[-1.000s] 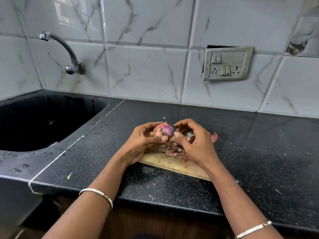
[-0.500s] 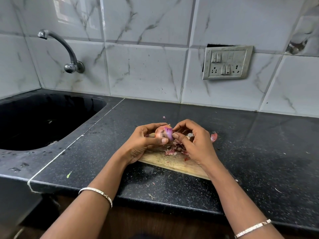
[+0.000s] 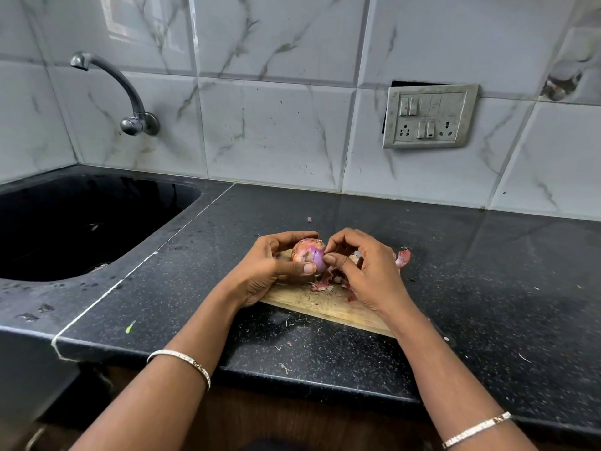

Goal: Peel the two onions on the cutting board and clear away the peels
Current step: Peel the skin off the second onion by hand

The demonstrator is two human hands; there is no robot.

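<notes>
reaching in from the near edge, two forearms cross the black granite countertop (image 3: 487,288), a thin silver left bangle (image 3: 182,362) and right bangle (image 3: 476,429) at the wrists. a green scrap (image 3: 130,326) lies on the counter at about 8 o'clock from the wooden cutting board (image 3: 325,304), near the front edge, and fine dry flecks are scattered just in front of the board. loose reddish peels (image 3: 322,284) lie in a small heap on the board, under and between the hands. the left hand (image 3: 270,268) grips a red onion (image 3: 307,255) over the board's far left part, fingers curled over its top and thumb pressed on its near side. the onion is partly peeled: purple flesh shows on its right, dry pinkish skin covers its left. whether it touches the board cannot be told. the right hand (image 3: 367,271) meets it from 3 o'clock, thumb and forefinger pinching at the edge of the skin, the other fingers loosely curled. a curled peel piece (image 3: 403,257) sits at the board's 2 o'clock, just beside the right hand. a tiny scrap (image 3: 309,219) lies on the counter at 12 o'clock beyond the hands. a black sink (image 3: 97,206) is sunk in the counter at 10 o'clock, with a metal tap (image 3: 140,123) on the marbled tile wall (image 3: 276,131) above it. a grey switchboard (image 3: 429,117) is set in the wall at 1 o'clock.
</notes>
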